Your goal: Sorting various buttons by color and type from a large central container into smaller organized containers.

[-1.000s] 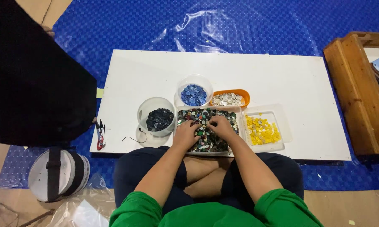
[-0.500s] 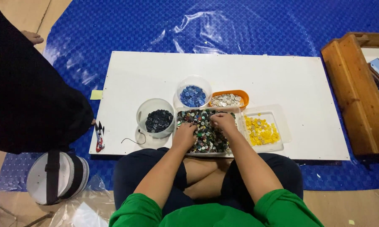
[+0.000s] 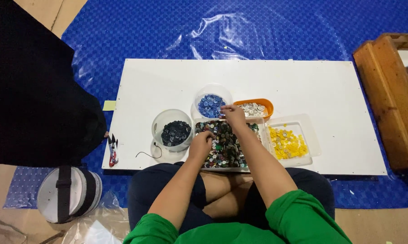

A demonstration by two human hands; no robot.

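A low white desk (image 3: 303,86) sits on a glossy blue mat (image 3: 167,31). The left hand (image 3: 202,141) rests curled, fingers down, in a clear tray of mixed buttons (image 3: 226,147). The right hand (image 3: 234,114) hovers at the tray's far edge, fingertips pinched; on what, I cannot tell. Around stand a round tub of blue buttons (image 3: 211,105), a round tub of dark buttons (image 3: 173,131), an orange bowl (image 3: 254,107) and a square tray of yellow buttons (image 3: 289,141).

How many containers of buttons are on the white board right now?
5. A clear tub of dark ones at left, a clear bowl of blue ones, an orange dish of pale ones, a center tray of mixed ones under both hands, a clear tray of yellow ones at right.
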